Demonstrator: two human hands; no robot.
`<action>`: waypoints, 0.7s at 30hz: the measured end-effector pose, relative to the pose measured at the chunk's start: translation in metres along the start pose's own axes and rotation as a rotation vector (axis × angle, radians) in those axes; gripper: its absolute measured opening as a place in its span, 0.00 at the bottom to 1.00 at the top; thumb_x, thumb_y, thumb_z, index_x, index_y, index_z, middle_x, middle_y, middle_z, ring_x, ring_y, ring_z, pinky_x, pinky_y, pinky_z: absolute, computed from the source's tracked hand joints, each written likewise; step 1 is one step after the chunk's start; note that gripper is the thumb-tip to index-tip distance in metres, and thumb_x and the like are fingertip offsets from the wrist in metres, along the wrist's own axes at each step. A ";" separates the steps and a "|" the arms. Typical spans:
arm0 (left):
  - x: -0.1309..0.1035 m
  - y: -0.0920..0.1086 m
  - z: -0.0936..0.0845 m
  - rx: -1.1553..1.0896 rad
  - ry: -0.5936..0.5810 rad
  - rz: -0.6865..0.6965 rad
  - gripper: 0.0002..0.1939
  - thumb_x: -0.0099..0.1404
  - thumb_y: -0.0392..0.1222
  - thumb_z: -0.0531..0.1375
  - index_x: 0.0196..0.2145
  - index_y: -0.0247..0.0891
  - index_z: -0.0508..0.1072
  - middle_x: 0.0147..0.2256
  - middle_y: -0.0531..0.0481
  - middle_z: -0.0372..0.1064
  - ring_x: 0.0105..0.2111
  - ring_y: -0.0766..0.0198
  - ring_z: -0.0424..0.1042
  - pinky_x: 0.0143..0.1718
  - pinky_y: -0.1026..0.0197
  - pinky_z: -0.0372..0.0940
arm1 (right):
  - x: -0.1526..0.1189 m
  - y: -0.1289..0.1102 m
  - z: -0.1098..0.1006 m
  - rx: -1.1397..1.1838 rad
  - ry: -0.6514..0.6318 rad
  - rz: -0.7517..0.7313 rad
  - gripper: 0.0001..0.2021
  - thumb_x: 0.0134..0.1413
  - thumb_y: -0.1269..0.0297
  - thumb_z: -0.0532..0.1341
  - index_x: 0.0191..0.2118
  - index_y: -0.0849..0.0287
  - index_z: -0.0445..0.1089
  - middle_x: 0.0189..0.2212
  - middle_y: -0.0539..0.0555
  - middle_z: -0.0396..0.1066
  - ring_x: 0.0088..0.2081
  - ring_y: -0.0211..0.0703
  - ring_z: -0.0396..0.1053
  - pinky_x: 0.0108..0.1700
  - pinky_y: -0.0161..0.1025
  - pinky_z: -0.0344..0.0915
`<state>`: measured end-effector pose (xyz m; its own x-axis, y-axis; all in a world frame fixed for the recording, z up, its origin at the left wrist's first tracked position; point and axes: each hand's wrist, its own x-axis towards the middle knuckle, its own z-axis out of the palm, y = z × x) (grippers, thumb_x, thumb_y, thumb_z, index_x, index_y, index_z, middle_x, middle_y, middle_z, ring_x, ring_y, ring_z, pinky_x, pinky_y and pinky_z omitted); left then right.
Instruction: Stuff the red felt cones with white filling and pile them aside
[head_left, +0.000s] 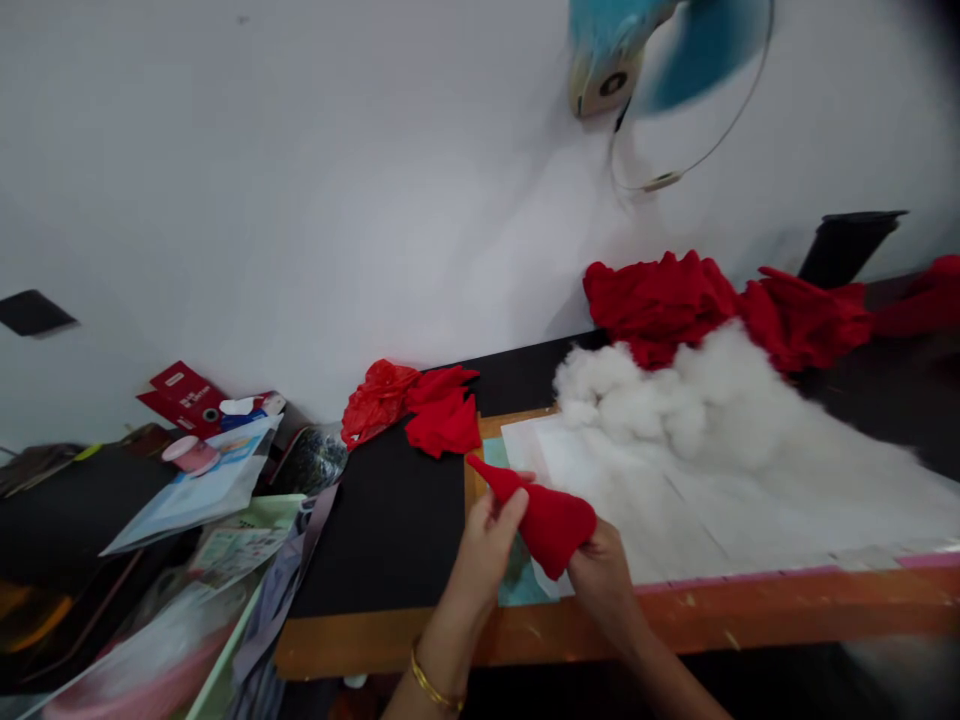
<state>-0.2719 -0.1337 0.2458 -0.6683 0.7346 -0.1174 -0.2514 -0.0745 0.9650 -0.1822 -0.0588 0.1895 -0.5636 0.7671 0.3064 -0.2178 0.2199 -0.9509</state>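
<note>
Head view: two bare hands meet at a red cloth piece (551,515), which sits at 5 o'clock from the centre, above the table (375,545) near its front edge.
Red cloth shape: it tapers to a narrow tip at its own 10 o'clock and widens towards 4 o'clock.
Red cloth feel: probably very light, soft and floppy, with some grip to it; hard to break, though easily creased or stretched.
Red cloth hold: best pinched just below the narrow tip, with the other hand steadying the wide end's rim.
Left hand (487,535): at the cloth's 8 o'clock, clamped on the narrow part, thumb pressed on the near face and fingers behind, with little gap between them.
Right hand (604,575): at the cloth's 4 o'clock, curled and touching the wide end; the cloth hides its fingertips, so I cannot tell whether they are inside or behind it, or how tightly they close.
White stuffing (720,420): a fluffy mound at 2 o'clock from the cloth, apart from both hands.
Red cloth pile (442,410): at 11 o'clock from the held piece.
</note>
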 end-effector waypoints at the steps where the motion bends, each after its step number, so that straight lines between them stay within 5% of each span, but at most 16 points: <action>1: 0.004 0.004 -0.001 -0.018 0.035 0.011 0.22 0.55 0.51 0.67 0.43 0.33 0.75 0.43 0.39 0.75 0.41 0.56 0.74 0.42 0.60 0.68 | -0.001 -0.002 0.002 -0.001 -0.052 -0.007 0.08 0.45 0.69 0.57 0.22 0.58 0.72 0.18 0.48 0.70 0.21 0.39 0.67 0.25 0.33 0.66; 4: 0.012 0.012 0.002 -0.070 0.058 0.015 0.20 0.54 0.48 0.68 0.40 0.34 0.74 0.32 0.45 0.76 0.30 0.62 0.74 0.32 0.63 0.68 | -0.001 -0.004 0.012 -0.041 -0.165 -0.067 0.07 0.41 0.70 0.56 0.19 0.57 0.70 0.17 0.48 0.70 0.20 0.39 0.67 0.25 0.33 0.65; 7: 0.014 0.005 0.011 -0.172 0.107 0.022 0.19 0.53 0.45 0.69 0.40 0.35 0.72 0.28 0.49 0.74 0.27 0.65 0.73 0.31 0.63 0.68 | 0.000 0.001 0.017 -0.027 -0.079 -0.002 0.05 0.41 0.68 0.59 0.25 0.57 0.73 0.23 0.50 0.75 0.30 0.46 0.73 0.35 0.38 0.71; 12: 0.011 -0.015 0.023 -0.367 0.257 0.051 0.24 0.52 0.42 0.70 0.46 0.38 0.70 0.42 0.47 0.74 0.39 0.62 0.75 0.41 0.63 0.68 | -0.008 0.013 0.016 0.201 0.093 0.198 0.18 0.48 0.61 0.63 0.46 0.60 0.72 0.43 0.58 0.77 0.42 0.51 0.75 0.44 0.45 0.72; 18: 0.004 -0.024 0.032 -0.361 0.234 -0.047 0.28 0.54 0.46 0.68 0.51 0.37 0.68 0.47 0.41 0.74 0.46 0.53 0.74 0.50 0.55 0.67 | -0.022 0.014 0.016 -0.015 0.039 0.036 0.15 0.53 0.60 0.59 0.44 0.57 0.76 0.43 0.59 0.77 0.45 0.53 0.74 0.50 0.47 0.69; 21: -0.009 -0.035 0.035 -0.259 0.264 -0.078 0.28 0.57 0.49 0.66 0.54 0.40 0.68 0.55 0.42 0.69 0.56 0.52 0.67 0.56 0.55 0.61 | -0.020 0.018 0.012 -0.109 0.067 0.084 0.18 0.57 0.59 0.55 0.49 0.57 0.73 0.44 0.59 0.77 0.43 0.51 0.76 0.46 0.44 0.72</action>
<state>-0.2329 -0.1137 0.2212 -0.7887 0.5486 -0.2775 -0.4554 -0.2181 0.8632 -0.1845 -0.0779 0.1666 -0.5210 0.8232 0.2257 -0.0820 0.2149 -0.9732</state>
